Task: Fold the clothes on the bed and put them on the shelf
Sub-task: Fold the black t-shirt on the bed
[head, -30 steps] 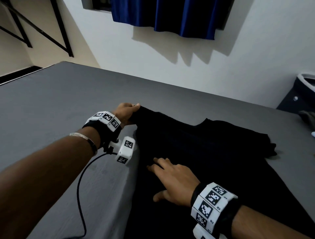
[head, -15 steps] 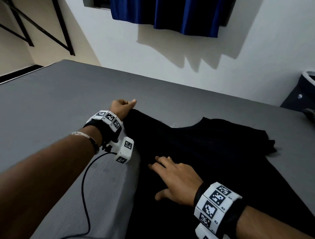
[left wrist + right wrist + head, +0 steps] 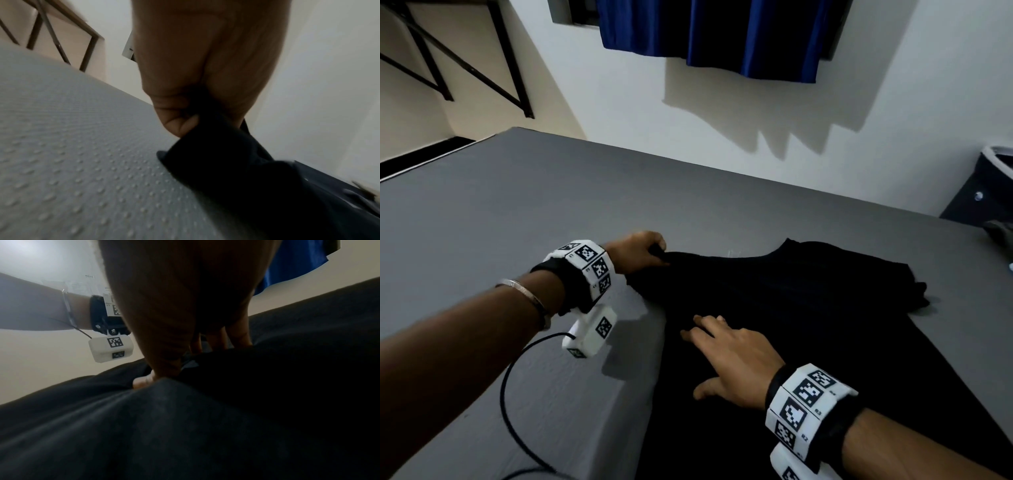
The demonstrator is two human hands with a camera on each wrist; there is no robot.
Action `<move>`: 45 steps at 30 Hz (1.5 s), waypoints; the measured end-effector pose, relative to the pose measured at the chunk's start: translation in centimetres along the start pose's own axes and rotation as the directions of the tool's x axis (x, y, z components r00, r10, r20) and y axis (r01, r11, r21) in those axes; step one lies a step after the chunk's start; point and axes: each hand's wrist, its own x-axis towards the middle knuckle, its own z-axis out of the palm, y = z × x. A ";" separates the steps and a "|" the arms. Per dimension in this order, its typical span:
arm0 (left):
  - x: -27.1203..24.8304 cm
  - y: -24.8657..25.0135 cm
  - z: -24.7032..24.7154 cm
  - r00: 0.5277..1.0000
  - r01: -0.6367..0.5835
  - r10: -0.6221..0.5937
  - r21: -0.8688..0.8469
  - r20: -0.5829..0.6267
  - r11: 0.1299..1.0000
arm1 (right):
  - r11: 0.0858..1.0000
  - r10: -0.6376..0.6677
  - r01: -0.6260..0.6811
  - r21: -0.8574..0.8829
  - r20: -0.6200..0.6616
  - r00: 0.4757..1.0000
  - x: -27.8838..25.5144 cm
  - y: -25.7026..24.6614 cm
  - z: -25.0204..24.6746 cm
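Note:
A black T-shirt (image 3: 808, 308) lies spread on the grey bed (image 3: 500, 222), its lower part running off the near edge. My left hand (image 3: 643, 251) pinches the shirt's left sleeve corner, fingers curled round the cloth; the left wrist view shows the black fabric (image 3: 236, 162) gripped in my left hand (image 3: 185, 116) just above the mattress (image 3: 72, 146). My right hand (image 3: 726, 353) lies flat on the shirt's middle with fingers straight, pressing it down. In the right wrist view the right hand's fingers (image 3: 164, 366) rest on the dark cloth (image 3: 185, 426).
A blue curtain (image 3: 722, 34) hangs on the white wall behind the bed. A dark basket (image 3: 993, 185) stands at the far right. A black metal frame (image 3: 510, 68) is fixed at the upper left. A cable (image 3: 517, 394) trails from my left wrist.
My left hand pulled the sleeve corner out to the left, then folded it back over the shirt toward the right. My right hand stayed pressed on the shirt.

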 end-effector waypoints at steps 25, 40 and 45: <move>-3.4 7.4 3.9 0.914 -0.361 0.405 0.469 0.009 0.806 | 0.927 0.356 -0.373 -0.039 -0.225 0.907 -1.7 17.2 -9.0; -3.6 5.9 7.2 0.931 -0.318 0.120 0.606 0.345 0.729 | 0.932 0.363 -0.353 0.084 -0.215 0.907 4.9 23.0 -5.8; -3.7 5.8 7.0 0.940 -0.312 0.147 0.602 0.308 0.735 | 0.866 0.489 -0.499 0.034 -0.267 0.830 4.0 25.1 -6.8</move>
